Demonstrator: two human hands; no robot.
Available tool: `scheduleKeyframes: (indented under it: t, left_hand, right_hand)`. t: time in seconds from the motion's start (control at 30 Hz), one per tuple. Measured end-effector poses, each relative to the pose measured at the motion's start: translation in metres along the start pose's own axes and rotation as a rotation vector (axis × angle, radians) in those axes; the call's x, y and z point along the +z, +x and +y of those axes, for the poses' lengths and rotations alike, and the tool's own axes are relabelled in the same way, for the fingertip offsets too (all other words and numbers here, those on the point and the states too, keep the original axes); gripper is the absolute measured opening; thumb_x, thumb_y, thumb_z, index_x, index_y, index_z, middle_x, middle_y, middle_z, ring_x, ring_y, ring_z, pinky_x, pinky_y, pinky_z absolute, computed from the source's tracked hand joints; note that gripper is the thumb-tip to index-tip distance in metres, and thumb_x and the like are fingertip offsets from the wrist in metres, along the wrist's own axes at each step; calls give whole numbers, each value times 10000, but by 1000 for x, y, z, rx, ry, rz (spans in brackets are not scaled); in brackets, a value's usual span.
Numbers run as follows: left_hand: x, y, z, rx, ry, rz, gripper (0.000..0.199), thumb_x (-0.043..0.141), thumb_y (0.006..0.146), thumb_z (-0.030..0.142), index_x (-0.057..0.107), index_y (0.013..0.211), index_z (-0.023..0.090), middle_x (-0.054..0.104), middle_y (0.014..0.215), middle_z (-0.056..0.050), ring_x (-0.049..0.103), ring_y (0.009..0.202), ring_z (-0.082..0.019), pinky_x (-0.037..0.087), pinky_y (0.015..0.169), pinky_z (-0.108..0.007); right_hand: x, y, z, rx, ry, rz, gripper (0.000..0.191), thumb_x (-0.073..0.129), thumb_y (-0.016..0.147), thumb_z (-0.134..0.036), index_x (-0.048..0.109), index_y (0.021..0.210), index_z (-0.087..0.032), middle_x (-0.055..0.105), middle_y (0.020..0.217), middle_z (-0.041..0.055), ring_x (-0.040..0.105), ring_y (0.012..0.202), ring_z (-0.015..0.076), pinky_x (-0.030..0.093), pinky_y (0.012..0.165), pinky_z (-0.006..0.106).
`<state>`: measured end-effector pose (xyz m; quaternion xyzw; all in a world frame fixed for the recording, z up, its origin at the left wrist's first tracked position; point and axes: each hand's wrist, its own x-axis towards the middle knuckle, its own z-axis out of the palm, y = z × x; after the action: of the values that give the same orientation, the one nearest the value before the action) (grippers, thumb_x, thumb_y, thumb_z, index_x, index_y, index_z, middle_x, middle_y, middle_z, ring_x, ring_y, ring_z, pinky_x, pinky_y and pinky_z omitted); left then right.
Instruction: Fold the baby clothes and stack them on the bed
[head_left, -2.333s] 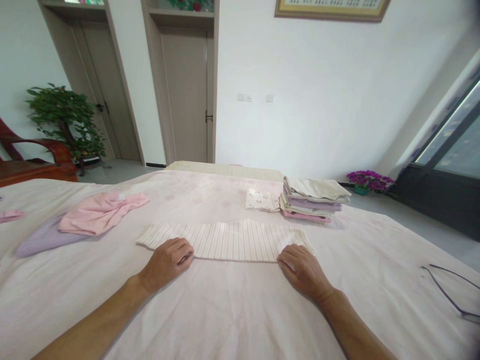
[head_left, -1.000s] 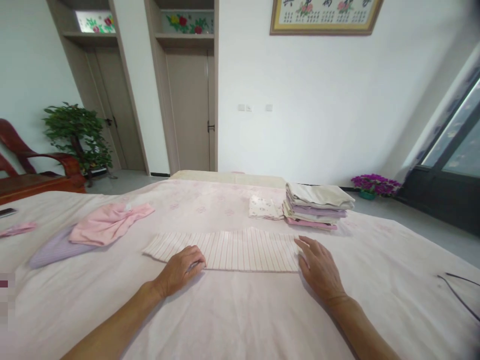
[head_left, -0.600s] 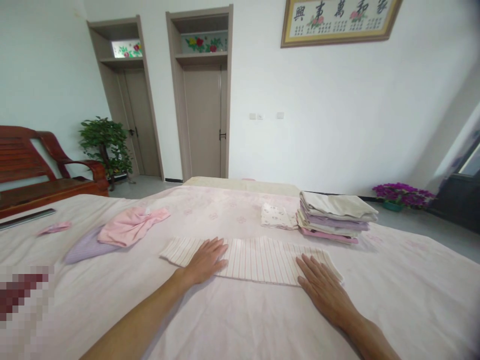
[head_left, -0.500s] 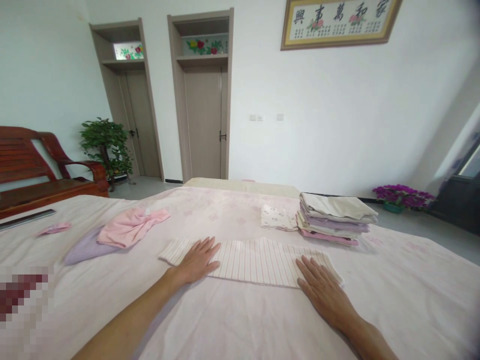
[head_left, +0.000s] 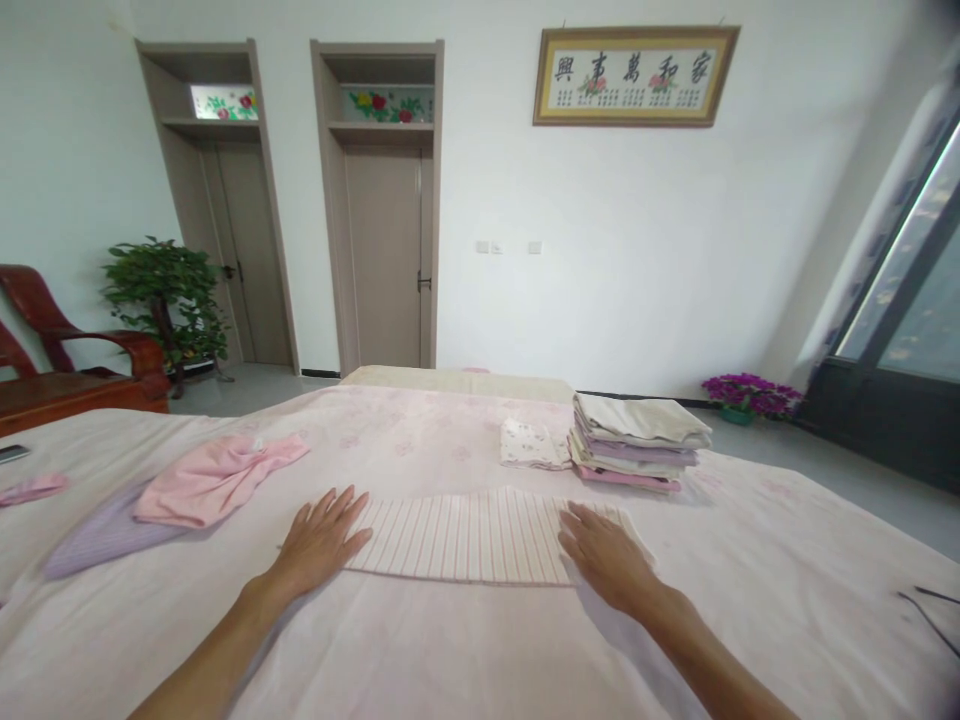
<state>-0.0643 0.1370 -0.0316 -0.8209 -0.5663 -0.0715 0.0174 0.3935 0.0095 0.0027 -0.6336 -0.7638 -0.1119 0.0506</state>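
Observation:
A folded striped garment [head_left: 465, 540], cream with thin pink lines, lies as a long flat strip on the pale pink bedsheet [head_left: 420, 650]. Its exact kind cannot be told in this fold. My left hand [head_left: 319, 540] rests flat on its left end, fingers spread. At the opposite end, my right hand [head_left: 607, 560] lies palm down, fingers stretched out and partly covering the cloth. Neither hand grips anything. Just beyond the strip are a small white printed cloth [head_left: 532, 445] and a stack of folded clothes [head_left: 637, 440].
Left of my hands lie a crumpled pink garment [head_left: 217, 480], a lilac one [head_left: 105, 535] and a small pink piece [head_left: 34, 489]. A phone [head_left: 13, 453] sits at the left edge. Thin dark glasses temples [head_left: 934, 610] show at far right.
The view has turned slightly right. My left hand has shifted outward to the garment's left end, while my right hand has moved a little inward, still on the right end.

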Motion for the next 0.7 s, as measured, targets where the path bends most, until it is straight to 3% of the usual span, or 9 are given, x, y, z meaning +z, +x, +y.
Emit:
scheduleKeyframes:
  t: [0.1,0.2,0.37,0.53,0.7]
  left_hand:
    - [0,0,0,-5,-9,4,656,280,921,616,318,1493,296,229,1579,-31,169,1449,-326,137,1123,-560]
    - [-1,0,0,-8,-16,5,648,291,921,610,326,1489,301,237,1576,-27,173,1448,-324,141,1123,-555]
    - [-4,-2,1,-16,-14,7,642,305,917,605,340,1483,306,244,1573,-24,189,1445,-319,169,1117,-549]
    - [-3,-2,0,-11,5,6,643,291,918,613,336,1484,311,242,1575,-21,176,1450,-313,167,1122,-540]
    - [-1,-1,-1,-7,4,13,649,285,922,619,323,1490,308,229,1580,-32,160,1452,-324,146,1123,-543]
  right_hand:
    - [-3,34,-28,-44,11,19,499,286,990,-366,420,1434,-181,360,1515,124,298,1410,268,282,1116,497]
    - [8,61,-53,-103,59,-41,514,267,996,-404,396,1450,-201,319,1534,114,244,1431,281,245,1121,525]
    - [35,76,-62,-19,134,-41,670,138,982,-547,286,1503,-151,233,1558,128,197,1444,286,190,1141,526]
    - [53,66,-38,30,31,61,667,162,987,-523,340,1476,-105,292,1532,165,246,1428,292,216,1133,523]
    - [69,24,29,-4,-158,208,438,301,977,-321,585,1295,-219,453,1459,113,361,1372,300,258,1092,566]
